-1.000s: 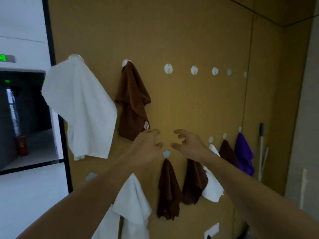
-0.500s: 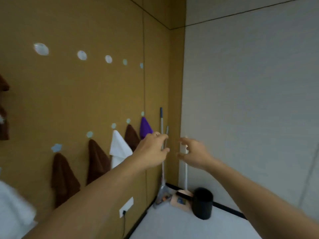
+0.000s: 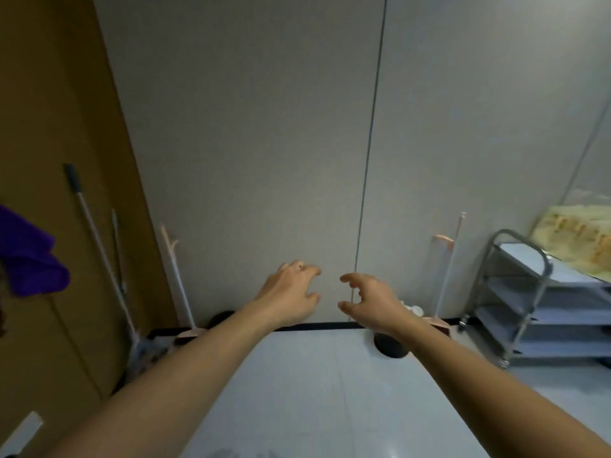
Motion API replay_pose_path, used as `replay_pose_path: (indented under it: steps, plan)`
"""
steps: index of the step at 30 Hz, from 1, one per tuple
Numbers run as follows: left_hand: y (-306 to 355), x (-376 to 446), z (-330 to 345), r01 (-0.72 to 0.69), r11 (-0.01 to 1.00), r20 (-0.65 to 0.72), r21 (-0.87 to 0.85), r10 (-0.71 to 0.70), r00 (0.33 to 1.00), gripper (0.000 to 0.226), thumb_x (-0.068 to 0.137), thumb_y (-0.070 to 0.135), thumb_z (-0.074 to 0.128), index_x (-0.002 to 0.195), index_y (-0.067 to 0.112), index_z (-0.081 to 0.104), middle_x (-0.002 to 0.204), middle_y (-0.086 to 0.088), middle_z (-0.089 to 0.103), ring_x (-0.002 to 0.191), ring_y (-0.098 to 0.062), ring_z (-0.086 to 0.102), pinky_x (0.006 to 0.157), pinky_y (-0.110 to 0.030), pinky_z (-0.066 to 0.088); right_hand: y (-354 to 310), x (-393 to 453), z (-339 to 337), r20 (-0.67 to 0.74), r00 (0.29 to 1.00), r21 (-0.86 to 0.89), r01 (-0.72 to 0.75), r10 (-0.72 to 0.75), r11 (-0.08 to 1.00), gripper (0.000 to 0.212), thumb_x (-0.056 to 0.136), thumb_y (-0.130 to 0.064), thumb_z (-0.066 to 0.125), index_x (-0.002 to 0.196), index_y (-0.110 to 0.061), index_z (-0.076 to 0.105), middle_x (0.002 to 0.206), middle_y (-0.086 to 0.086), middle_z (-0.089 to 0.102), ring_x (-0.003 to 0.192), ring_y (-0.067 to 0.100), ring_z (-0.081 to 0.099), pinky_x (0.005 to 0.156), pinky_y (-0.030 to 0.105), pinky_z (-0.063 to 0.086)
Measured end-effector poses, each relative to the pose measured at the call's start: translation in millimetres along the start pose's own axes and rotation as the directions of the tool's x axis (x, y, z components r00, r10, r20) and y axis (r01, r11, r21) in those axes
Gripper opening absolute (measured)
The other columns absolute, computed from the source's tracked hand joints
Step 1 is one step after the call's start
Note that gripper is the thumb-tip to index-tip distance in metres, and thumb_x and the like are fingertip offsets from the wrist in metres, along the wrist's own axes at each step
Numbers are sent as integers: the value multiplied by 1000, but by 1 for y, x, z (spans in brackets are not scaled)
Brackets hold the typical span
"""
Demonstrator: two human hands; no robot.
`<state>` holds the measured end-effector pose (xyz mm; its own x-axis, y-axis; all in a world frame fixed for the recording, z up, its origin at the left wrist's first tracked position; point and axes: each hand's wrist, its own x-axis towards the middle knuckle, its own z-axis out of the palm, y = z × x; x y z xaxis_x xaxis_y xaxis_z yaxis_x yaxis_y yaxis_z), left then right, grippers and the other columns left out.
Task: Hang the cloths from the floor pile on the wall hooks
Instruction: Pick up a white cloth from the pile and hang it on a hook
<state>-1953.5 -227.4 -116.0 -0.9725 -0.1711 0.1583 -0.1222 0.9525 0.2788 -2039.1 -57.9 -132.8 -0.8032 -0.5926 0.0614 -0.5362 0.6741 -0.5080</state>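
**Reaching forward with both hands empty**

Facing the grey wall (image 3: 264,127), the left hand (image 3: 291,295) and right hand (image 3: 370,300) hold nothing, fingers loosely spread. One purple cloth (image 3: 28,256) hangs at the left edge; the floor pile and hooks are out of view. Risk: striking the two long-handled tools (image 3: 99,246) or the one cart (image 3: 529,292) while searching.

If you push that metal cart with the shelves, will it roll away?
Probably yes. The grey metal shelf cart seems to stand on small wheels on a smooth, shiny floor, so it should roll easily. Its shelves look bare, so it is likely light and might rattle.
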Motion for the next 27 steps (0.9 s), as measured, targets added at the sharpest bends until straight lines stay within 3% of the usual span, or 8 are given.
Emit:
replay_pose_path:
  steps: [6,10,16,20,27]
  plan:
    - [82,88,70,-229,973,148,-8,228,962,52,97,36,53,147,23,41,147,-5,43,136,-26,38,110,-39,38,117,-14,-27,-69,967,15,-243,243,970,55,83,-39,68,135,-27,56,129,2,63,116,21,60,96,32,48]
    - [143,154,111,-386,921,205,-47,387,899,46,93,37,55,137,22,50,140,-6,48,131,-29,44,106,-44,41,183,-20,-59,-159,902,47,-400,402,915,47,83,-34,67,128,-26,61,124,0,67,114,23,62,94,35,51]
    - [227,249,166,-595,792,256,-136,608,751,49,95,39,55,142,24,46,141,-4,46,132,-27,42,106,-40,41,267,-16,-115,-262,731,109,-626,630,772,57,88,-29,69,142,-21,50,139,6,57,122,22,57,102,38,48]
    - [274,301,201,-665,714,317,-220,697,644,47,95,37,57,139,24,47,137,-4,47,130,-28,44,106,-44,41,310,-15,-134,-283,624,182,-710,728,680,60,91,-31,68,145,-23,46,143,7,53,126,23,54,103,37,47]
    - [347,339,277,-739,594,408,-319,790,458,52,97,40,57,145,26,43,148,-2,42,134,-25,43,109,-44,41,380,-44,-121,-244,395,328,-826,886,459,59,90,-35,69,144,-25,48,139,5,55,122,19,56,100,34,48]
